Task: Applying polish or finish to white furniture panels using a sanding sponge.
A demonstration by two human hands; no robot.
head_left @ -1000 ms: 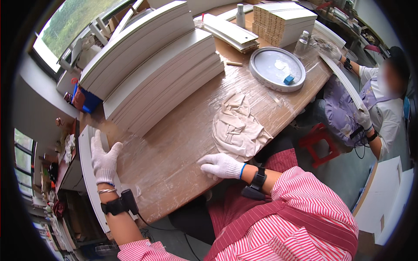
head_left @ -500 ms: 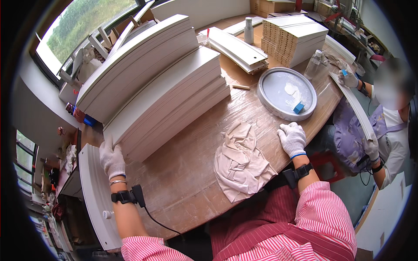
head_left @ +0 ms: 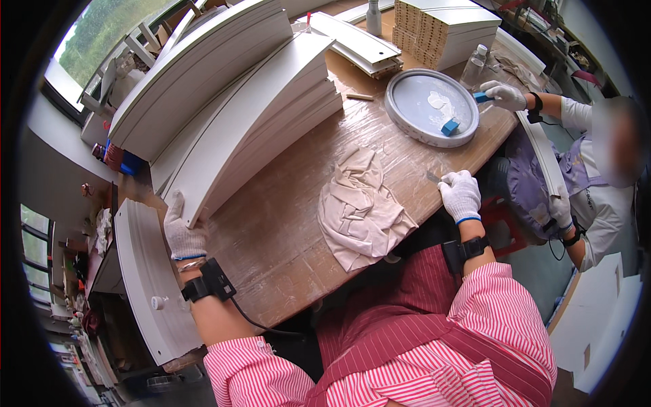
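My left hand (head_left: 184, 232), in a white knit glove, grips the near end of the top white board (head_left: 261, 112) on the front stack. That board is tilted, its near end swung off the line of the boards below. My right hand (head_left: 461, 195), gloved too, is closed at the table's front edge. From its fingertips pokes a small, thin grey blade (head_left: 432, 177); its handle, if any, is hidden. Between my hands lies a crumpled beige cloth (head_left: 363, 214). Beyond my right hand sits a round grey lid (head_left: 415, 125) with white paste (head_left: 439, 103) and a blue block (head_left: 449, 127).
A taller white board stack (head_left: 203, 64) stands behind. At left, a white board (head_left: 146, 271) with a round knob leans by the table (head_left: 271, 271). Further back are more boards (head_left: 447, 37) and a clear bottle (head_left: 474, 66). A co-worker (head_left: 576, 156) at right holds a blue block and a board.
My left hand has lifted and tilted the top board's near end. A thin blade now shows at my right fingertips. The co-worker's hand with the blue block has moved to the lid's rim.
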